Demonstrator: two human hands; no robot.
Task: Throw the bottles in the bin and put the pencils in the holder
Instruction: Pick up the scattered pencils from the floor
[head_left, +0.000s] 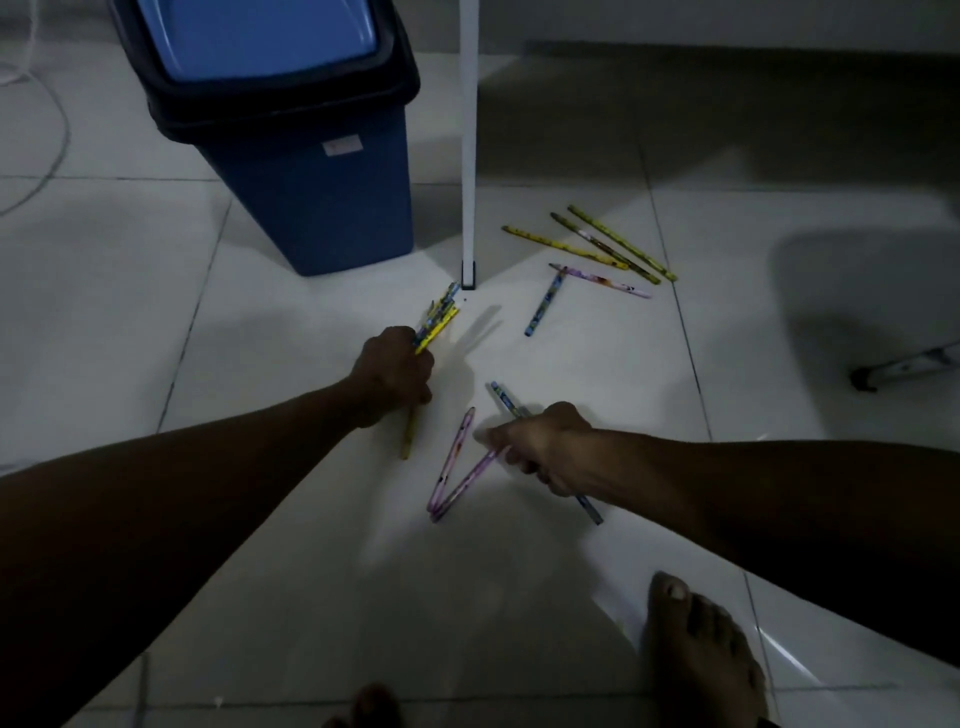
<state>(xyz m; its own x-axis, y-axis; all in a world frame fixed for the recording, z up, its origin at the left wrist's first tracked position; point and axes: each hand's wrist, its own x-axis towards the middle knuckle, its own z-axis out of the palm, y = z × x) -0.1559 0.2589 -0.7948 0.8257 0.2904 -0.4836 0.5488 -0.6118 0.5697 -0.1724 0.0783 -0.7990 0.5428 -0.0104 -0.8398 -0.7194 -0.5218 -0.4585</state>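
Both hands' fingers clamp pencils: left hand (397, 371) a bundle (439, 317), right hand (540, 449) a blue pencil (506, 402).

One blue bin (291, 156) stands on the floor. Beside it is one white table leg (468, 145). My two hands are in view: my left hand (397, 371) closed round a bundle of pencils (439, 319), number unclear, and my right hand (545, 449) gripping one blue pencil (503, 400). Loose on the tiles: three yellow pencils (618, 241), one pink pencil (602, 280), one blue pencil (543, 304), two pink pencils (457, 462). One bare foot (701, 654) shows fully.
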